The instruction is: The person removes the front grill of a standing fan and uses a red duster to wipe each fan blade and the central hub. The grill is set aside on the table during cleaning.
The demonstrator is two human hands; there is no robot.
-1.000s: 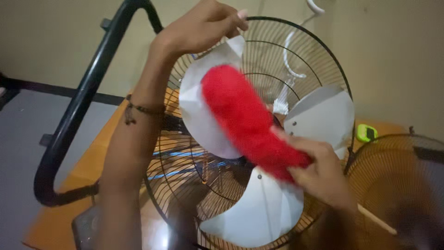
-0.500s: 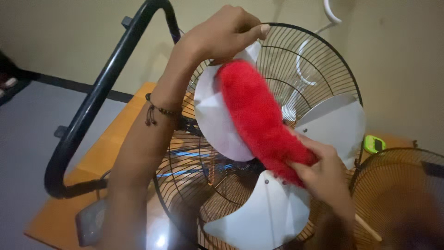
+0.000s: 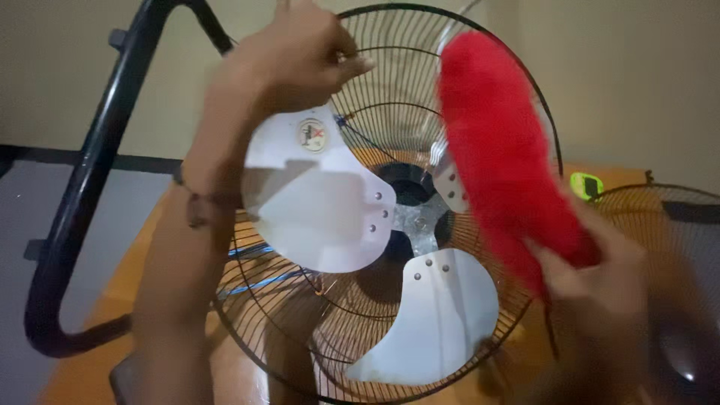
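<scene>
One red fluffy duster (image 3: 499, 161), held up w/ its fuzzy head across the upper right of the fan, in front of a blade there that's mostly hidden behind it. R hand (image 3: 600, 289) is closed round the duster's lower end; blurred, so finger detail can't be told.

Blades: 3 silver ones on 1 hub (image 3: 415, 217). Upper-left blade (image 3: 311, 199) fully seen, w/ a round sticker near its tip. Lower blade (image 3: 431, 319) fully seen. Third blade (image 3: 450, 184) shows only as a sliver beside the duster.

L hand (image 3: 289, 60) is up at the top of the blade, fingers curled, pinching at the tip of the upper-left blade by the wire rear guard (image 3: 390, 75); forearm runs down the left w/ a bracelet (image 3: 196, 206) at the wrist.

Around: 1 black tube stand (image 3: 82, 202) curving at left. 1 more wire grille (image 3: 660, 225) lying at right, partly behind the R hand. 1 small lime-green object (image 3: 586, 184) beyond it, on the orange-brown table (image 3: 135, 277). Beige wall (image 3: 637, 75) behind.
</scene>
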